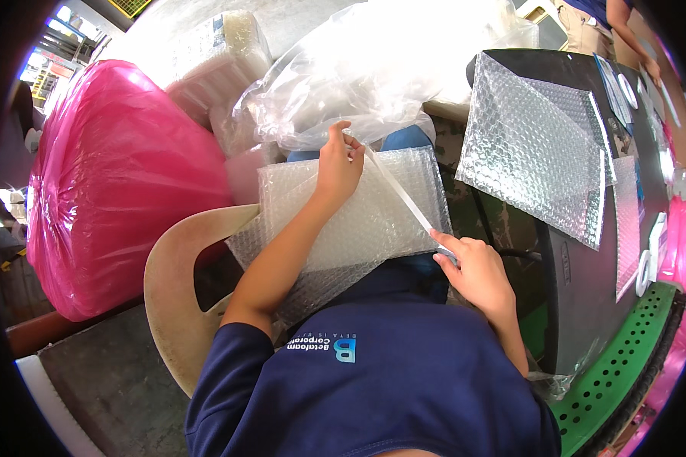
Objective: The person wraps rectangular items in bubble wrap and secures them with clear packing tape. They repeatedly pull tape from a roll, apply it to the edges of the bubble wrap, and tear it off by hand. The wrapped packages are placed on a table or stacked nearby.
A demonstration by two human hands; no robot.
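Observation:
Across my lap lies a clear bubble wrap bag [335, 221], with a looser sheet or flap hanging off its near left side. A narrow white strip [398, 187] runs slantwise over the bag's right part, stretched between my hands. At the bag's far edge, my left hand [340, 164] has its fingers curled round the strip's upper end. My right hand [474, 270] pinches the lower end between thumb and fingers, beside the bag's near right corner. Something pale shows under that thumb, too small to name.
On the dark table [568, 320] to the right lie clear bubble wrap bags [530, 137] and white tape rolls [643, 273]. A full pink plastic bag [122, 190] stands left of a beige chair [177, 266]. Large clear plastic bags [320, 84] are ahead. Another person [613, 27] stands far right.

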